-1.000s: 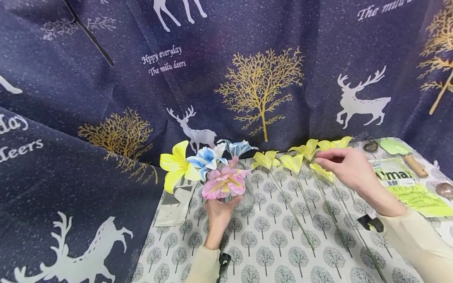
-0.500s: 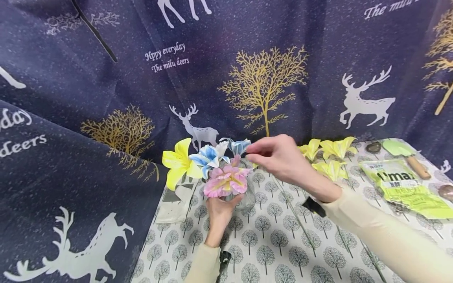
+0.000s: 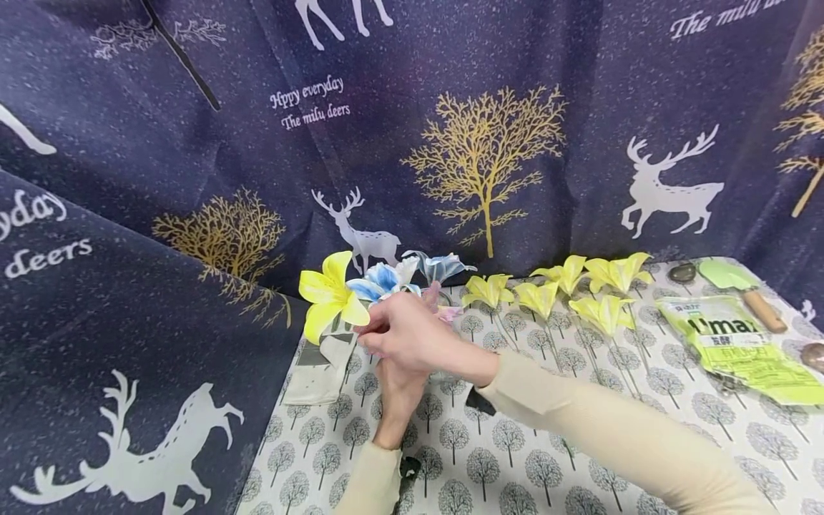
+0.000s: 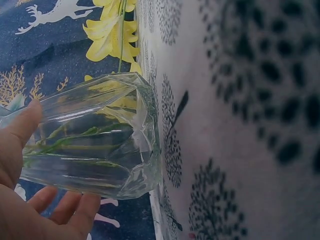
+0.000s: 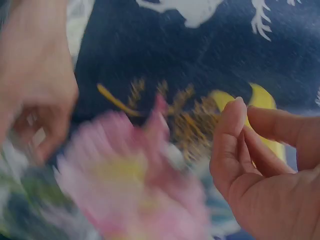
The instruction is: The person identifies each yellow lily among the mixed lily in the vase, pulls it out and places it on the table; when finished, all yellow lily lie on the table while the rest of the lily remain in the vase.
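Observation:
My left hand holds a clear faceted glass vase with green stems in it, thumb on one side and fingers on the other. Out of its mouth rise a yellow lily, blue-and-white flowers and a pink flower. Over the bouquet, my right hand reaches across and covers most of the pink bloom in the head view. Thumb and index finger are bent close together in front of the lily's petals, with nothing visible between them.
Several yellow lilies with long stems lie on the tree-print tablecloth. At the right are a yellow-green bag, a small trowel and stones. A folded pale cloth lies left; a deer-print curtain hangs behind.
My right hand has swept left from the loose lilies, past the blue flowers, to the bouquet's left side. The left hand has stayed at the vase.

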Demonstrator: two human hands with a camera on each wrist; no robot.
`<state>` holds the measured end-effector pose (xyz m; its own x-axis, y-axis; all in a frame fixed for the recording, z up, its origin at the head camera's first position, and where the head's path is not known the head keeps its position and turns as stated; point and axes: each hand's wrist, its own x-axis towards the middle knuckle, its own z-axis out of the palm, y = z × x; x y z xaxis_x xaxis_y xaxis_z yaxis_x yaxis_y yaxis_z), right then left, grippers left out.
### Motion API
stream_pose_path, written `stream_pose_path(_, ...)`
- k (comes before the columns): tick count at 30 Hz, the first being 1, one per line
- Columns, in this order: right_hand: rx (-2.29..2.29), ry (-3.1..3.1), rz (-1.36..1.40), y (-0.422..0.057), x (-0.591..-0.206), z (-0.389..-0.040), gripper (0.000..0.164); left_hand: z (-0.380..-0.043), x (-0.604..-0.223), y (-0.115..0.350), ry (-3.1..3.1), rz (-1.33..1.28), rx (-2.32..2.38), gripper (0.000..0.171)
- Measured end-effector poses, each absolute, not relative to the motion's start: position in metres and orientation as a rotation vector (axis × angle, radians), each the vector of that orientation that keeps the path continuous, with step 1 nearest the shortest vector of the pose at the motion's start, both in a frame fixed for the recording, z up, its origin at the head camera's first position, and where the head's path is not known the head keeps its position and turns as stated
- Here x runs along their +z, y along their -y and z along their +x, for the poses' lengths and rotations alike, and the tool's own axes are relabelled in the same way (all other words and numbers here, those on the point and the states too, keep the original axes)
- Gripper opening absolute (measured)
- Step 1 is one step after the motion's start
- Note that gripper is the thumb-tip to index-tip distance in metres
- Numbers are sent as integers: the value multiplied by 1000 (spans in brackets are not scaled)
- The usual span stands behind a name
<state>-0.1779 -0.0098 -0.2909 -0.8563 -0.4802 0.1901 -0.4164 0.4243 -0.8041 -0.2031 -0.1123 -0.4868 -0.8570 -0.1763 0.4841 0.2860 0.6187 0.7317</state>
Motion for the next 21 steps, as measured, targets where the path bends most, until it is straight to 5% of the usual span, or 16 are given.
stream_pose_path(7,-1631,-2612,-610,26,-311,-190,20,-204,-487,113,2343,-85,-1087,24)
stream_pose_path(15,-1664,-2865,-631,22,-318,-213,26,-203,-484,110,2387,79,-1300,77)
stream_pose_path(21,-1558,-2929,-713,20,-330,-229,23,-204,-483,111,2410,79,-1327,83)
